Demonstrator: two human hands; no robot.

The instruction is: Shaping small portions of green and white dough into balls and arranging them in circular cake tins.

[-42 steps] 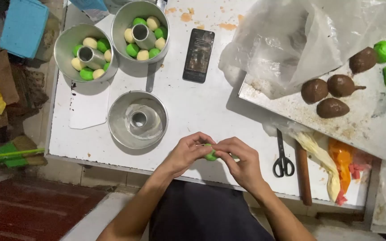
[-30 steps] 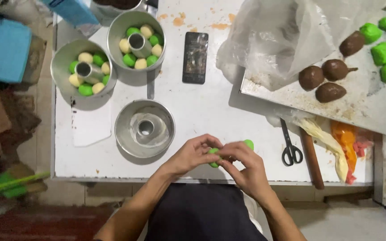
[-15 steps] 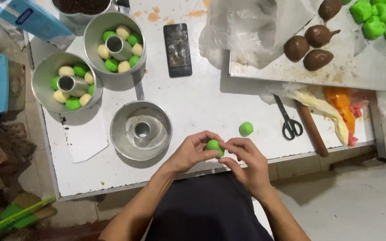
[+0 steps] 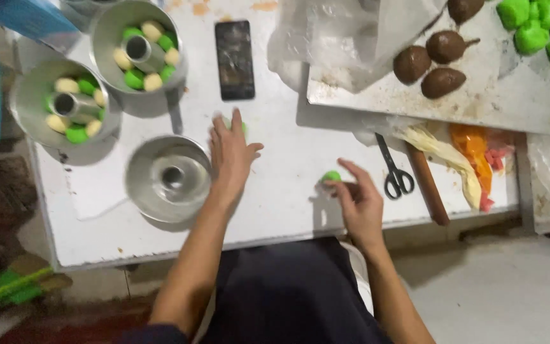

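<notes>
White worktop, flour-dusted tray, grey floor

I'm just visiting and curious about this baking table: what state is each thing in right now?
Left hand: open, flat over a green dough ball.
Right hand: fingertips on a second green ball.
Nearest ring mould: empty.
Left ring mould: holding green and cream balls.
Far ring mould: holding green and cream balls.
Phone: screen dark.
Scissors: closed, lying flat.
Brown dough pieces: on the tray.
</notes>
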